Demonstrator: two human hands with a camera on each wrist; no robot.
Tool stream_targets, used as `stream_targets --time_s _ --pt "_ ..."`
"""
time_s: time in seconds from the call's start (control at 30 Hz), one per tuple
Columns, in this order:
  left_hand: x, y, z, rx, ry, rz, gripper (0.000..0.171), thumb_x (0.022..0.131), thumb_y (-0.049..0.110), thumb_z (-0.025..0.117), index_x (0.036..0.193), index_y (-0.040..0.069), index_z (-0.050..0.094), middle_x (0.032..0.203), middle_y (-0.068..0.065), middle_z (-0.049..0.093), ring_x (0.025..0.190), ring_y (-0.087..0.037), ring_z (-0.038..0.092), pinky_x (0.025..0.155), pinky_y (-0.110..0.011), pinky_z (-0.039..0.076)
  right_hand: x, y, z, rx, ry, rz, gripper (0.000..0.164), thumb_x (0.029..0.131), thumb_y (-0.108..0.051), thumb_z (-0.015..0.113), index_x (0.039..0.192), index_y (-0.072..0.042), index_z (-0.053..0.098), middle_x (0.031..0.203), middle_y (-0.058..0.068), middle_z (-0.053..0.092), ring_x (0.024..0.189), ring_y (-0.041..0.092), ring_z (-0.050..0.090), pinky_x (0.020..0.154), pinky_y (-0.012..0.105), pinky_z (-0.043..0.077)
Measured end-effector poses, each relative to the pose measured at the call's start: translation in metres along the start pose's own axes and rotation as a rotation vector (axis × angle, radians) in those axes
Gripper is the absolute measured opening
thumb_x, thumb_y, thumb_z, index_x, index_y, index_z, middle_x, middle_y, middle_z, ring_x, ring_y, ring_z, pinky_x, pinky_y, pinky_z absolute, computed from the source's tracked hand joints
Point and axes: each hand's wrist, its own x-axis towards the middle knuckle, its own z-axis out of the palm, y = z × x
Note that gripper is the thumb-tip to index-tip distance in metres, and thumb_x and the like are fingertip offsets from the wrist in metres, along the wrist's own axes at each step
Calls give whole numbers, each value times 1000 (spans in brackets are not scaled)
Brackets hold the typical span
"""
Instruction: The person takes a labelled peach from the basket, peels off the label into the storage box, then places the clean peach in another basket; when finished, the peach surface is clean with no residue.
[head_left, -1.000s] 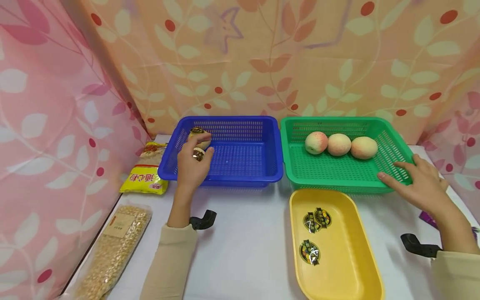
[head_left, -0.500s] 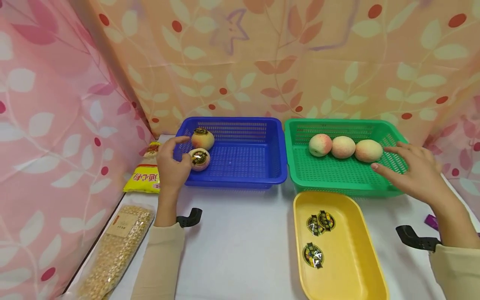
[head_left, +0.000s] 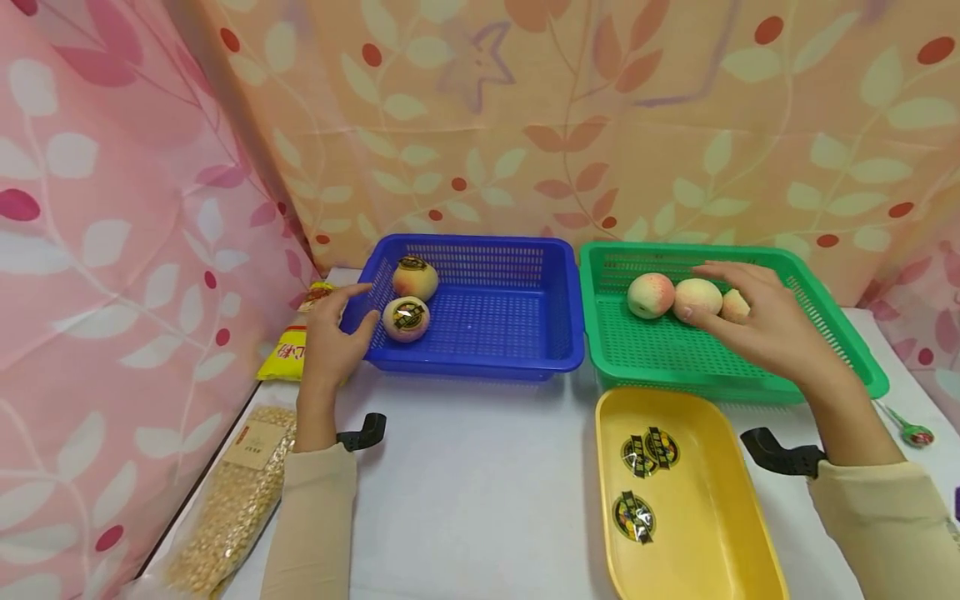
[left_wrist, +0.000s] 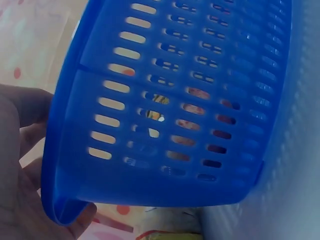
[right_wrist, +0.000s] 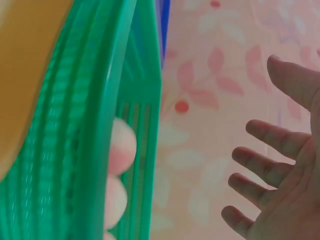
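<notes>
My left hand (head_left: pixel 332 343) is at the left rim of the blue basket (head_left: pixel 495 364), its fingers relaxed and slightly spread. Two peaches with round black-and-gold stickers sit at that basket's left end, the rear peach (head_left: pixel 417 283) behind the front peach (head_left: pixel 407 320). Over the green basket (head_left: pixel 690 377), my right hand (head_left: pixel 776 329) hovers with fingers spread and nothing between them. Three peaches without visible stickers lie there in a row: a left peach (head_left: pixel 650 297), a middle peach (head_left: pixel 697 298) and a right peach (head_left: pixel 735 307), which the hand partly covers.
In front of the green basket stands a yellow tray (head_left: pixel 720 500) holding several loose round stickers (head_left: pixel 634 517). At left lie a yellow food packet (head_left: pixel 285 354) and a clear bag of pale kernels (head_left: pixel 232 500). A lollipop (head_left: pixel 917 434) lies at right.
My left hand has withdrawn leftward from the two stickered peaches, leaving them in the blue basket. The right hand has come left from the green basket's right end to above its peaches.
</notes>
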Motion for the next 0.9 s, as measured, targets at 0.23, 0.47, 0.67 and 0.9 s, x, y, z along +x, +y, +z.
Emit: stream_targets --time_s 0.23,0.47,0.67,0.9 --pt "-2 -5 -2 27 -45 -13 39 95 23 68 134 18 66 145 -9 61 142 -35 46 118 -63 31 16 -38 21 71 -76 -24 57 94 -35 73 145 -16 55 156 15 45 144 41 32 104 64 37" --pt "-4 -16 -5 47 -61 15 35 95 23 68 129 14 70 148 -7 59 144 -35 41 120 -64 22 41 -70 52 140 -143 -73 55 96 -42 70 145 -24 55 158 5 45 150 34 33 116 64 31" --pt "-5 -23 -8 51 -87 24 29 94 17 65 121 12 75 148 -5 59 145 -37 40 120 -65 20 69 -88 79 205 -189 -156 52 95 -37 72 144 -25 57 151 0 54 143 25 46 115 52 35" --pt "-5 -27 -12 12 -123 21 28 93 13 66 118 11 76 150 -1 57 147 -35 38 119 -65 25 102 -106 102 245 -239 -254 45 95 -28 73 138 -21 63 141 2 64 132 22 57 106 48 42"
